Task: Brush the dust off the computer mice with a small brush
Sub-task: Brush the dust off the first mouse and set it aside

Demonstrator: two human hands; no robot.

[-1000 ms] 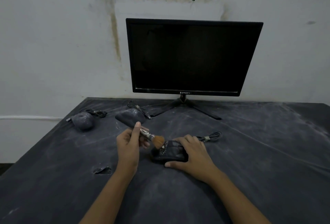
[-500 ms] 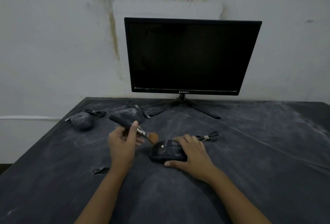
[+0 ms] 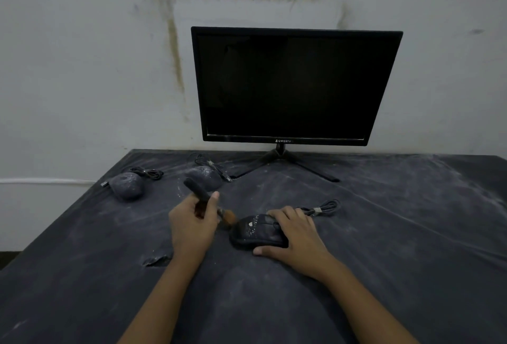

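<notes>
A black computer mouse (image 3: pixel 253 231) with white dust specks lies on the dark cloth in front of me. My right hand (image 3: pixel 295 234) holds it steady, fingers over its far side and thumb along its near edge. My left hand (image 3: pixel 192 223) grips a small brush (image 3: pixel 201 195) by its dark handle; the tan bristles sit at the mouse's left end. Two more dusty mice lie further back: one at the far left (image 3: pixel 126 185), one (image 3: pixel 204 176) behind the brush handle.
A black monitor (image 3: pixel 295 86) on a tripod stand rises at the table's back edge against the wall. The held mouse's bundled cable (image 3: pixel 322 208) lies to its right. The dusty dark cloth (image 3: pixel 397 234) has a small tear (image 3: pixel 157 260) near my left forearm.
The brush swept leftward off the mouse's top to its left end, and my left hand dropped slightly. My right hand and the mouse stayed in place.
</notes>
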